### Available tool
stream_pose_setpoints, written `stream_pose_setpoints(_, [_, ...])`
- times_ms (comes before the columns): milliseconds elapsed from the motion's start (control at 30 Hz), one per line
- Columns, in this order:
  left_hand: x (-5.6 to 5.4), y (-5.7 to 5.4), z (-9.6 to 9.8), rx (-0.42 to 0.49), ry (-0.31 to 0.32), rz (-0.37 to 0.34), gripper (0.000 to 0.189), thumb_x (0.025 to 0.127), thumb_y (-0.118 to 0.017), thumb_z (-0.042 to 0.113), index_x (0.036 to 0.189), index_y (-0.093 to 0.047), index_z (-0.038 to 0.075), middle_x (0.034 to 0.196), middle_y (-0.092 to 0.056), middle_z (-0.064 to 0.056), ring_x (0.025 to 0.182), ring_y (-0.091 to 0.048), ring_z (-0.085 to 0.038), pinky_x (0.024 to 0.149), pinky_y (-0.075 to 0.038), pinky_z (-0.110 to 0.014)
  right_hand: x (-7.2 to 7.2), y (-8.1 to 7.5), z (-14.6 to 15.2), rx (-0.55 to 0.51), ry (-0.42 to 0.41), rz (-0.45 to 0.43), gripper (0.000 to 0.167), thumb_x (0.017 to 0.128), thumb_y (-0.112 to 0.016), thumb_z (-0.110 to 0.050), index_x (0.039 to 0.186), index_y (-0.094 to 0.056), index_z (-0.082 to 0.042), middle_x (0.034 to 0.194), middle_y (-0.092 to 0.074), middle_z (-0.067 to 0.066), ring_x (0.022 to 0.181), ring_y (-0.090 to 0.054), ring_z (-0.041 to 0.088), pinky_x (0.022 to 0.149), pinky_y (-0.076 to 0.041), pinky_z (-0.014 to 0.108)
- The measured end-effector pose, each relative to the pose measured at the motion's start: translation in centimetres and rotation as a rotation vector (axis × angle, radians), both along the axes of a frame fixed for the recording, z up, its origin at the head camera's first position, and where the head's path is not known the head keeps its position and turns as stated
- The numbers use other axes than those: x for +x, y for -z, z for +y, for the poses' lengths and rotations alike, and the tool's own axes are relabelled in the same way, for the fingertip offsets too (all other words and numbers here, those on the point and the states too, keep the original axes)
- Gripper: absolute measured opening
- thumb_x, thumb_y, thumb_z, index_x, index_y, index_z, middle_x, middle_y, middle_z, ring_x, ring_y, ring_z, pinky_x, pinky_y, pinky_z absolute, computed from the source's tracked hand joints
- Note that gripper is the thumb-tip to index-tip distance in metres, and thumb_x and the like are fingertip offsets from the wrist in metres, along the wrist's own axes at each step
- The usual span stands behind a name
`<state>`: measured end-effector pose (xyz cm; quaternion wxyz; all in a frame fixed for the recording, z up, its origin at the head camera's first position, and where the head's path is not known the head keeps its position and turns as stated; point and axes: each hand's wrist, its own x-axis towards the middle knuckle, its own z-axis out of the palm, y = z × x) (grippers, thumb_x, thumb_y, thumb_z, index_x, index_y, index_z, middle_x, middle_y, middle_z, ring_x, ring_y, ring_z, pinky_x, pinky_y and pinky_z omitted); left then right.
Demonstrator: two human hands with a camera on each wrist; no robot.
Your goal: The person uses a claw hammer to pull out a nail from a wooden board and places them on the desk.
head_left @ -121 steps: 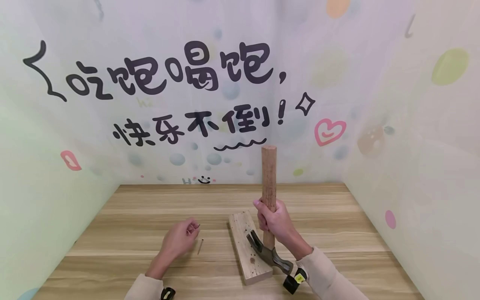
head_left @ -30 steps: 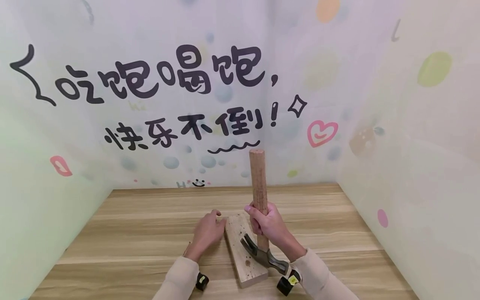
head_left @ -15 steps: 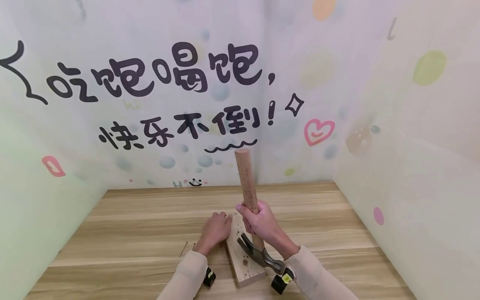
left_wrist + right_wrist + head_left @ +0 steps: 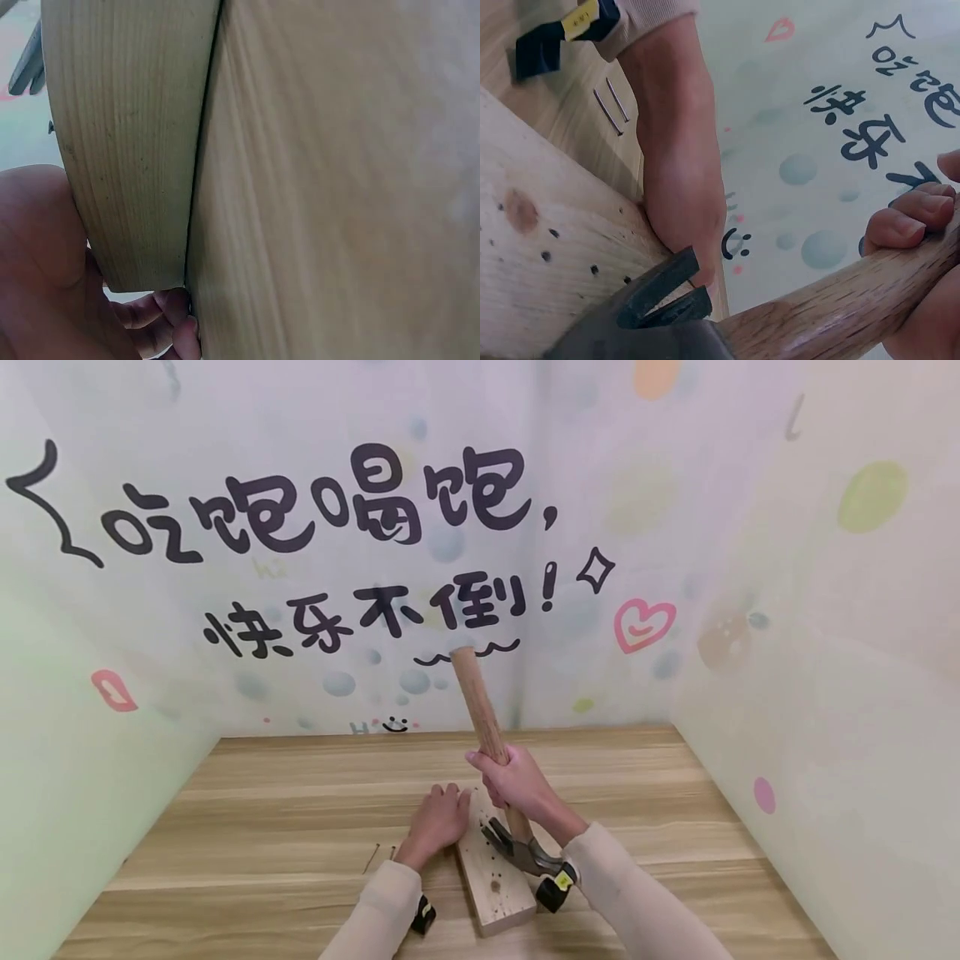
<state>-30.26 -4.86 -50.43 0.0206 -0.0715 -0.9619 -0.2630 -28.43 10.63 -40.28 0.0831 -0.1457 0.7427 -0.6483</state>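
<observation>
My right hand grips the wooden handle of a claw hammer. The handle leans up to the left, and the steel head hangs over the board with its claw to the left. A pale wooden board, marked with several dark holes or nail spots, lies flat on the table. At its far left end, my left hand holds it; in the left wrist view the fingers curl past the board's end. A small nail head sticks out from the board's top face there.
Two loose nails lie on the wood-grain table, left of the board and beside the left forearm. Printed cloth walls enclose the table at the back and both sides.
My left hand has moved right from beside the loose nails to the board's far end, now holding it. The hammer handle, upright before, has tipped left; my right hand still grips it.
</observation>
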Motion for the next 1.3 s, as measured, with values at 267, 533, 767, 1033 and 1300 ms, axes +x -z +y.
stream_pose_setpoints(267, [-0.3, 0.1, 0.0, -0.05, 0.017, 0.005, 0.038, 0.106, -0.039, 0.031, 0.108, -0.059, -0.001, 0.098, -0.056, -0.024, 0.089, -0.059, -0.041, 0.072, -0.05, -0.053, -1.5, 0.0, -1.6, 0.076, -0.08, -0.041, 0.03, 0.096, -0.063, -0.032, 0.086, -0.052, -0.006, 0.049, -0.041, -0.004, 0.039, -0.037, 0.009, 0.039, -0.032, 0.024])
stream_pose_setpoints(533, [-0.4, 0.3, 0.0, -0.104, 0.051, 0.022, 0.032, 0.105, -0.038, 0.025, 0.098, -0.055, -0.001, 0.091, -0.054, -0.024, 0.089, -0.056, -0.038, 0.076, -0.049, -0.051, -2.1, 0.4, -3.4, 0.188, -0.038, -0.028, 0.03, 0.096, -0.063, -0.032, 0.076, -0.051, -0.012, 0.047, -0.039, -0.006, 0.036, -0.036, 0.006, 0.035, -0.03, 0.022])
stream_pose_setpoints(767, [-0.5, 0.4, 0.0, -0.095, 0.046, -0.006, 0.031, 0.106, -0.037, 0.026, 0.106, -0.055, 0.0, 0.098, -0.055, -0.024, 0.096, -0.056, -0.04, 0.081, -0.048, -0.053, -2.9, 0.3, -4.2, 0.177, 0.006, -0.001, 0.03, 0.096, -0.062, -0.033, 0.079, -0.052, -0.011, 0.051, -0.041, -0.005, 0.038, -0.037, 0.007, 0.036, -0.032, 0.022])
stream_pose_setpoints(1033, [-0.6, 0.1, -0.3, -0.057, 0.083, -0.011, 0.028, 0.107, -0.037, 0.023, 0.102, -0.052, 0.0, 0.093, -0.051, -0.024, 0.09, -0.052, -0.039, 0.077, -0.047, -0.053, -2.7, 0.2, -3.8, 0.086, 0.027, 0.056, 0.032, 0.096, -0.062, -0.033, 0.079, -0.053, -0.007, 0.052, -0.041, -0.004, 0.04, -0.039, 0.01, 0.038, -0.034, 0.024])
stream_pose_setpoints(1300, [-0.6, 0.1, -0.2, -0.035, 0.064, -0.062, 0.033, 0.108, -0.033, 0.029, 0.103, -0.052, 0.002, 0.096, -0.05, -0.024, 0.089, -0.052, -0.038, 0.073, -0.047, -0.053, -2.2, 0.7, -3.5, 0.051, 0.05, 0.097, 0.031, 0.095, -0.064, -0.036, 0.086, -0.057, -0.007, 0.054, -0.043, -0.004, 0.041, -0.04, 0.009, 0.039, -0.034, 0.023])
